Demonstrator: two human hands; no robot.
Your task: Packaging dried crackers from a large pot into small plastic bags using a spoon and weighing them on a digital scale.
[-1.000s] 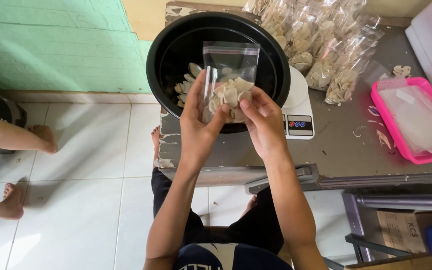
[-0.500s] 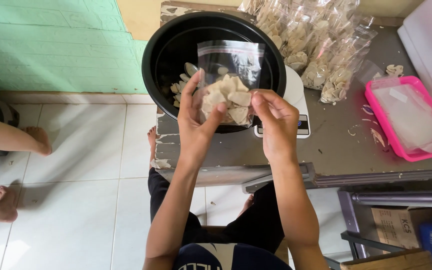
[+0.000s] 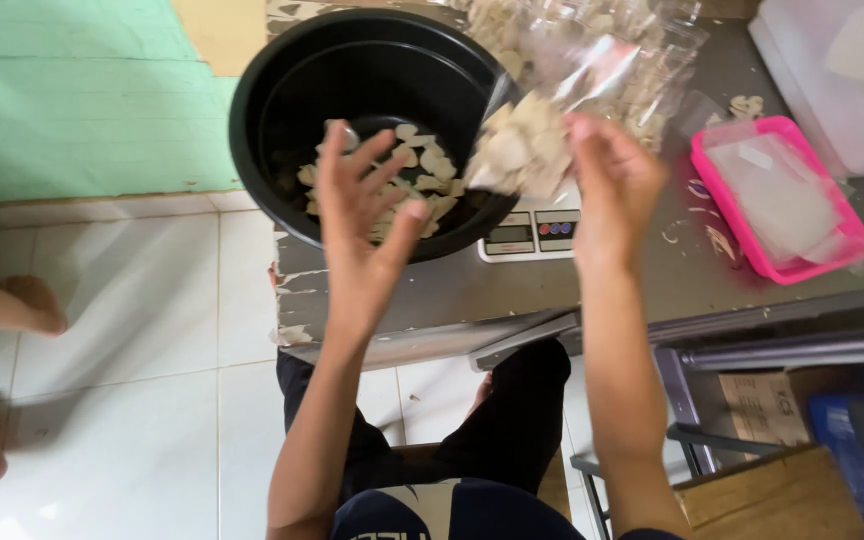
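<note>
Clear plastic bag of pale, thin chips hangs in the air at the right rim of a black bowl, above a white kitchen scale on a worn grey desk. Seen from left to right: a bystander's bare feet rest on the white tiled floor at the far left; the person's left hand hovers over the near rim of the bowl with its fingers spread wide and nothing in them; loose chips lie in the bottom of the bowl; the right hand pinches the filled bag from its right side, fingers closed on the film, though the blur hides exactly where they bite. Behind the bag, a heap of filled bags lies at the back of the desk, and further right a pink tray holds what look like empty clear bags, just beside a pale translucent box.

The bag looks light, its thin film soft and likely slippery, with no stiffness of its own, so the contents would slump toward whichever end hangs lowest. The chips appear dry and brittle and could crack if squeezed. The safer hold is probably the empty film near the mouth, or a palm cupped under the load, rather than a grip across the chips themselves.
</note>
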